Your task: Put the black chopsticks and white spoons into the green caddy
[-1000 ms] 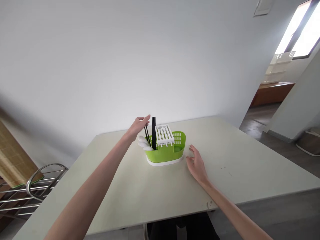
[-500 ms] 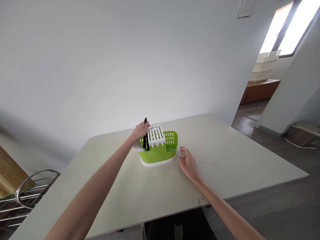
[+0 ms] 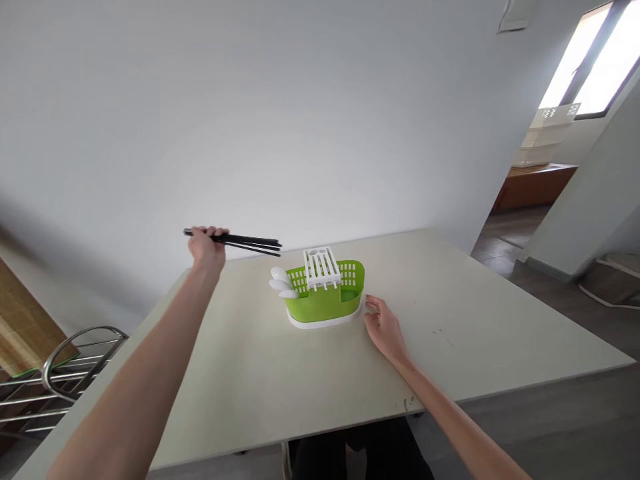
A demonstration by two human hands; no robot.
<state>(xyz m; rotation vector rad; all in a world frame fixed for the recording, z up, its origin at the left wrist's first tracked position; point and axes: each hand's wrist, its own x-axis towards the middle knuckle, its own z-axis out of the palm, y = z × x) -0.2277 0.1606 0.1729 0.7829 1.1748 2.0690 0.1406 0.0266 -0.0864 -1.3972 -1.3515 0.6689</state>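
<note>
A bundle of black chopsticks (image 3: 253, 243) is gripped in my left hand (image 3: 206, 245), held above the table's back left with the tips pointing right. Below and to the right stands a green utensil basket (image 3: 320, 308) on a white base, with a white slotted rack (image 3: 323, 267) across its middle. Several white spoons (image 3: 281, 283) lean out of its left end. My right hand (image 3: 385, 328) rests on the table just right of the basket, fingers loosely curled and apart, with nothing in it.
The pale table (image 3: 260, 393) backs onto a grey-white wall (image 3: 320, 133). A metal rack (image 3: 75, 373) with a wooden board (image 3: 30, 327) stands off the left edge. Beyond the right side are a window (image 3: 600, 60) and a clear plastic shelf unit (image 3: 543, 140).
My left hand has lifted the chopsticks out of the basket's left end and carried them up and left, tilting them from upright to nearly level. The right hand stays beside the basket.
</note>
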